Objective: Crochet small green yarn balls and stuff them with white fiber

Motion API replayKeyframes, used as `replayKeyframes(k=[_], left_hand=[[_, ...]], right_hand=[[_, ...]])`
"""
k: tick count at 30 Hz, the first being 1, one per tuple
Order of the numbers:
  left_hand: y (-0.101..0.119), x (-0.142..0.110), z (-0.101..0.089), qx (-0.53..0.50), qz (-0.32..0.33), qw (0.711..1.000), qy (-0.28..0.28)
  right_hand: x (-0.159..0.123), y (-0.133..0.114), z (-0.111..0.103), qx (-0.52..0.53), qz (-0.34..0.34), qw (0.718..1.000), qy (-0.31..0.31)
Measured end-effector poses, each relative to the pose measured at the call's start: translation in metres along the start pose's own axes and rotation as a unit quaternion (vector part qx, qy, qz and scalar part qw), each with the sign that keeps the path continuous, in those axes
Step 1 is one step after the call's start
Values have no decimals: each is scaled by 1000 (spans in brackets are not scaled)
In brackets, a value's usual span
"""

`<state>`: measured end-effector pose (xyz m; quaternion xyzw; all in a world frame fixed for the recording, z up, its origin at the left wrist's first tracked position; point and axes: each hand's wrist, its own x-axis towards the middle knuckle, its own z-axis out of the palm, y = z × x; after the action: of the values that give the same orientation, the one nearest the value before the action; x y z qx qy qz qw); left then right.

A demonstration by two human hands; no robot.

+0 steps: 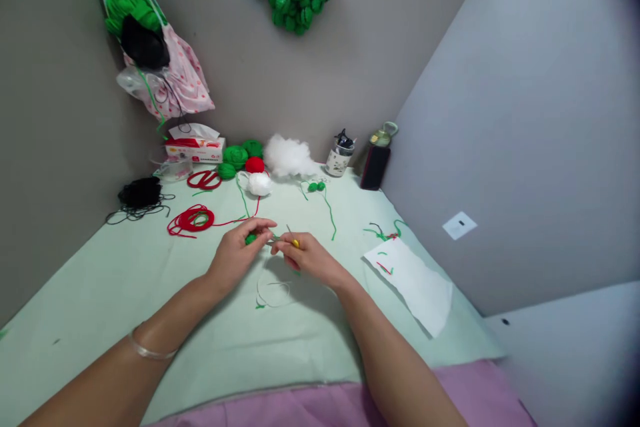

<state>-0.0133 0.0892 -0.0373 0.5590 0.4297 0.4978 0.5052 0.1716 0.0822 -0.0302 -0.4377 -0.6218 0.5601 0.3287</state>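
In the middle of the table my left hand (235, 250) is closed on a small green crocheted piece (251, 239), most of it hidden by the fingers. My right hand (313, 259) grips small scissors (295, 243) with a yellow handle, their metal blades pointing left to my left fingertips. The two hands nearly meet. Below them a thin pale thread (274, 305) lies in loops, with a scrap of green yarn (260, 307) at its lower left.
Behind my hands stand green yarn balls (235, 157), a red ball (255, 165), white stuffing (289, 157), a pen cup (340, 157) and a phone (375, 168). Red yarn (193, 219) is coiled left. White paper (415, 287) with yarn scraps lies right.
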Motion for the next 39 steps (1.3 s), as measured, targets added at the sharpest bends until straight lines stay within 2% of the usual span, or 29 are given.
replayKeyframes(k=[4,10,17,23,31,39], left_hand=[[2,2,-1,36,21,999,-34],[8,1,-1,30,-14,998,-62],[-6,5,-4,-105,-121,981,-110],[-12,9,-4,-232,-157,954,-109],[-11,4,-6,-248,-156,947,-134],[-10,3,0,-249,-145,949,-126]], right_hand=[[-1,-6,-1,66,1,997,41],[-7,-18,9,143,1,990,17],[0,-7,-1,203,10,978,45],[3,-1,-9,251,-4,964,84],[3,-4,-11,289,-12,951,109],[3,-3,-11,297,-15,949,109]])
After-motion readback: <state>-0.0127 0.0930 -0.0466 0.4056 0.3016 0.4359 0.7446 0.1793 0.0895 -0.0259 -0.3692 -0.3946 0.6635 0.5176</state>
